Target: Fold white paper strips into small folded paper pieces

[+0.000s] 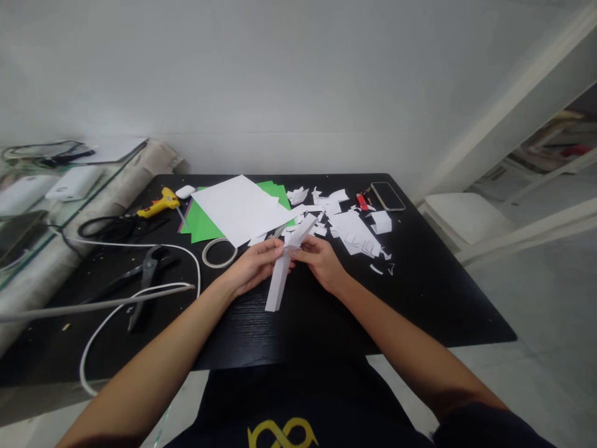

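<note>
A long folded white paper strip slants up and away over the near part of the table, held at its middle. My left hand pinches it from the left with thumb and fingers. From the right, the fingertips of my right hand close on the same strip. Just beyond the hands lie white paper scraps and a stack of white sheets over green sheets. A roll of tape rests left of my left hand.
On the black table, a yellow glue gun, black-handled pliers and a white cable lie left. A phone and a small red object sit back right. A glass shelf adjoins on the left.
</note>
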